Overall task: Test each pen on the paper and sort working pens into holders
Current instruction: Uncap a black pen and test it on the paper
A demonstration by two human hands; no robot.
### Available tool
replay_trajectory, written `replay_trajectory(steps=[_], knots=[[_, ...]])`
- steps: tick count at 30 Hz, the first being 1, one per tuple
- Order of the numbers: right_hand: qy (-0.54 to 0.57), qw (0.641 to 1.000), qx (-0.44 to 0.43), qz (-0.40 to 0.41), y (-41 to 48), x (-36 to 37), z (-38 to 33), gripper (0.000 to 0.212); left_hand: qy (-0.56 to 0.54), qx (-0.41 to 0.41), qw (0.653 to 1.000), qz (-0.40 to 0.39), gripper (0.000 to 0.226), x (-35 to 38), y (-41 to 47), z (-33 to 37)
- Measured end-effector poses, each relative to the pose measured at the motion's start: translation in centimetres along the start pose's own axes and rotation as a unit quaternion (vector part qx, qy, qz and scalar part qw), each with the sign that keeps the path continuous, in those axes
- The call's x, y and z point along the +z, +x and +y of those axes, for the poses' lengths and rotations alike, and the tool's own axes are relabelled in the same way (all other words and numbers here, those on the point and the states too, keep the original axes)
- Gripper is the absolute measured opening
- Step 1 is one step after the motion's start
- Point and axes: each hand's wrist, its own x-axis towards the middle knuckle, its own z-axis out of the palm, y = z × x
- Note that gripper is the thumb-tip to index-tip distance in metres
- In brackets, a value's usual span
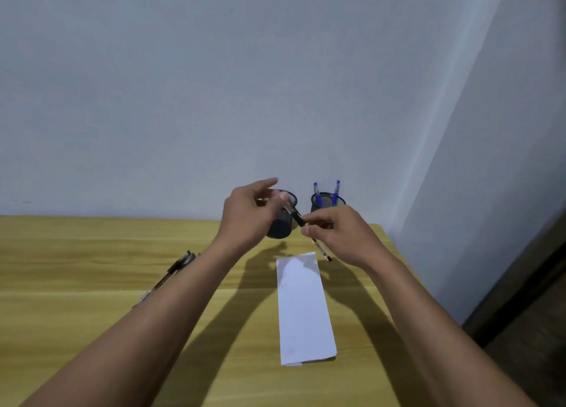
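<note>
Both hands were raised over the far half of the desk [76,268], close together and joined by one pen [297,218]. The left hand [248,216] pinched the pen's pale upper end between thumb and fingers, with its forefinger stretched out toward 1 o'clock. The right hand [340,235], with its fingers curled, gripped the lower tip of the pen's black section between thumb and forefinger. Below that hand, a clear barrel [321,249] with a dark tip pointed toward 5 o'clock. Whether it was the same pen or a second one could not be told.

Taking the paper [303,308] as the middle of the dial, the held pen was at 12 o'clock, above the paper's far edge. The paper was a long folded white sheet lying flat, with faint scribbles near its far end.

The left holder [280,230], a dark mesh cup, stood at about 12 o'clock and was partly hidden behind the left hand. The right holder [340,201] stood just beside it at 1 o'clock, against the wall [214,85], with two blue pens [336,189] standing in it and leaning apart. A bunch of loose pens [176,268] lay on the desk at 10 o'clock, well apart from the paper and partly behind the left forearm.
</note>
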Motion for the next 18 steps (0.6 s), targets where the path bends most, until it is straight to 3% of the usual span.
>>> replay_trajectory(steps=[3,8,11,13,16,18], knots=[[0.014,0.998,0.010,0.064,2.4,-0.7,0.9,0.011,0.097,-0.002,0.992,0.082,0.050,0.8,1.1,-2.5],[0.055,0.990,0.020,0.130,8.4,-1.0,1.4,0.002,0.167,-0.094,0.980,0.044,0.095,3.2,4.3,-9.0],[0.064,0.986,0.012,0.151,11.7,0.1,1.4,0.006,0.179,-0.107,0.977,0.045,0.110,4.8,6.2,-11.2],[0.067,0.985,0.009,0.162,13.3,1.2,1.7,0.007,0.174,-0.084,0.980,0.053,0.097,5.5,7.2,-11.9],[0.053,0.987,0.017,0.149,14.9,2.9,2.4,0.005,0.140,-0.046,0.987,0.063,0.056,6.2,7.7,-12.2],[0.045,0.989,0.029,0.134,15.3,3.8,2.8,0.002,0.104,-0.043,0.992,0.057,0.051,6.4,7.6,-12.2]])
